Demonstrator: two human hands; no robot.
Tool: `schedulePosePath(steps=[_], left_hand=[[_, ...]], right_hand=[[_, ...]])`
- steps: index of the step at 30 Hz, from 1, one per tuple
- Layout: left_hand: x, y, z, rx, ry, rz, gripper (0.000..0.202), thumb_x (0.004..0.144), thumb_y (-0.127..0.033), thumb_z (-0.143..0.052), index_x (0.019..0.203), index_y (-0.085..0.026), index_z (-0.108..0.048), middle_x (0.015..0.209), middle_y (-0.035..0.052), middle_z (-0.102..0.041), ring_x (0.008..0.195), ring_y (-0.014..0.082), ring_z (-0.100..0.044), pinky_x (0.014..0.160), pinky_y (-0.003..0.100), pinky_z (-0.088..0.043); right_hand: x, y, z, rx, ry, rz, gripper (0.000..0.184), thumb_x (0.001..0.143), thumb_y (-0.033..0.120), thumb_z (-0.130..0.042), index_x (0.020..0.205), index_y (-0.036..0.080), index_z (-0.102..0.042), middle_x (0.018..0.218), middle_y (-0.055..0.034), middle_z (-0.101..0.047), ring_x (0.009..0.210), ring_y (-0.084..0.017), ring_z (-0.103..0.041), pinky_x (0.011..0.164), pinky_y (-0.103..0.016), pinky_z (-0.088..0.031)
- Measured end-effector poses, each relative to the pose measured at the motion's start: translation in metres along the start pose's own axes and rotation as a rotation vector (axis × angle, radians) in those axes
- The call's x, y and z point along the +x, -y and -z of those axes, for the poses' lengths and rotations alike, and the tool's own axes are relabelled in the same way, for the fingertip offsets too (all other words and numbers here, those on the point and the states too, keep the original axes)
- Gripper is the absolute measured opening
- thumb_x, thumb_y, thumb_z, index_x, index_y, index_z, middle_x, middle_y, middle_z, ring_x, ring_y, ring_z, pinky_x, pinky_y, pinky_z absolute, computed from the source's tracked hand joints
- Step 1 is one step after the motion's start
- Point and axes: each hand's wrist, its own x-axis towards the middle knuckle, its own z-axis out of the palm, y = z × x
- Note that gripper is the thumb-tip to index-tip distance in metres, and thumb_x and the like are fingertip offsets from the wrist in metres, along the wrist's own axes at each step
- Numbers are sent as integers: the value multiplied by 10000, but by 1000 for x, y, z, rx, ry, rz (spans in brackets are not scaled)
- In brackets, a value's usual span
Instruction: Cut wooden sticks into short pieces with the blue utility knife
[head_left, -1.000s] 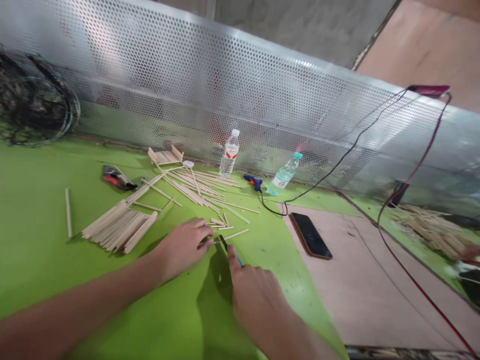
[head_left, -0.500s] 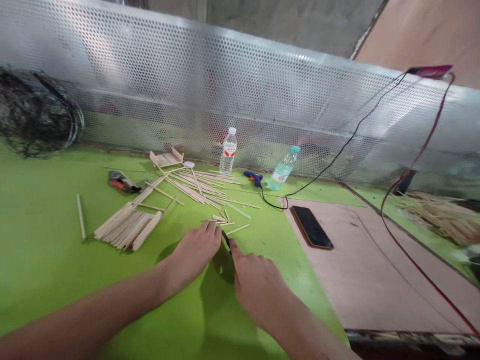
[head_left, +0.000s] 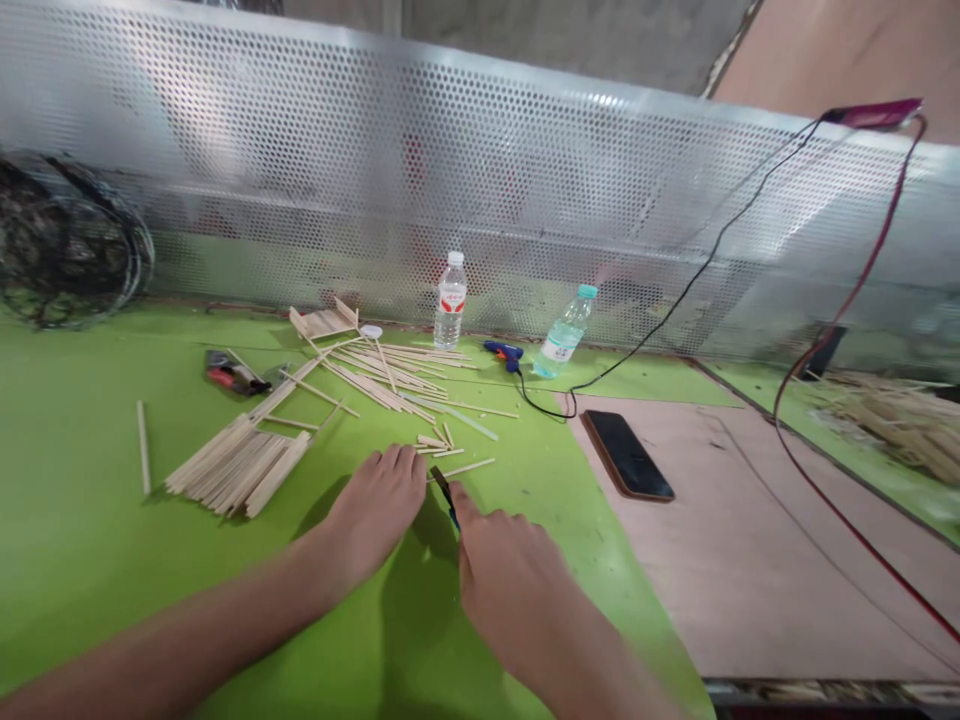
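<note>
Right hand (head_left: 510, 575): closed around a knife (head_left: 448, 497), index finger laid forward along its back.
Knife: dark blade pointed toward the left fingertips; exact contact with the wood too small to confirm.
Left hand (head_left: 382, 500): fingers together, bent down at the left end of a thin stick (head_left: 474, 466); fingertips hidden, cannot tell whether pinching or only pressing.
Thin stick: just ahead of the knife, over the green tabletop (head_left: 75, 580), extending right past the blade.
Short offcuts (head_left: 431, 441): loose group just beyond the thin stick.
Long sticks (head_left: 386, 390): fanned out farther back, translucent rod (head_left: 476, 424) near their right side.
Slatted piece (head_left: 232, 465): lying left of the left hand, slats side by side.
Red-and-black tool (head_left: 225, 374): just beyond the slatted piece.
Glue gun (head_left: 504, 352): blue, between white-capped bottle (head_left: 451, 305) and teal-capped bottle (head_left: 564, 338).
Phone (head_left: 626, 455): screen up, on pinkish board (head_left: 712, 570), right side.
Rear: perforated metal panel (head_left: 525, 160); wire coil (head_left: 67, 240) at left.
</note>
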Motion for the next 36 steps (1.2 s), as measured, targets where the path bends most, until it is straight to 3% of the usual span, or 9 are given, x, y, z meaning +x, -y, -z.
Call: schedulePosePath(steps=[4,7,12,20,27,36], left_hand=[[0,1,0,-52,25,14,464,735,138,-538,1135,-88,-597,1092,144,-646,1011,276,-628,909,438,-533],[-3,1,4,-181,36,31,460,772,122,-500,1162,-112,-570,1138,151,-644,1085,284,-620,929,411,-518],[-5,1,15,-342,161,72,454,825,105,-400,1200,-110,-539,1110,146,-665,1001,248,-658,828,339,-528],[-1,6,20,-532,119,123,287,994,-81,-318,1079,-123,-589,954,112,-696,802,199,-674,655,292,-486],[0,7,26,-541,90,135,321,982,-77,-305,1054,-105,-617,856,103,-699,689,184,-657,575,290,-454],[2,9,26,-534,42,85,338,961,-43,-323,988,-129,-648,902,95,-716,774,200,-682,670,317,-512]], right_hand=[[1,3,4,-22,39,-17,782,848,46,-527,1590,154,-304,780,-96,-762,710,-284,-743,547,-325,-504],[1,4,4,-23,62,-18,802,836,34,-534,1593,143,-291,763,-85,-760,701,-280,-741,537,-322,-496],[1,5,-2,-6,35,-11,813,828,18,-544,1591,144,-293,721,-51,-742,666,-252,-728,494,-296,-458],[1,4,-8,7,-14,-8,800,836,27,-545,1588,152,-302,718,-40,-745,650,-241,-722,472,-281,-431],[0,14,-10,11,32,-5,829,820,-10,-552,1592,143,-290,726,-39,-739,659,-219,-717,489,-259,-458],[0,12,-9,39,-33,-26,661,934,80,-479,1576,134,-327,768,-65,-746,697,-225,-730,506,-277,-469]])
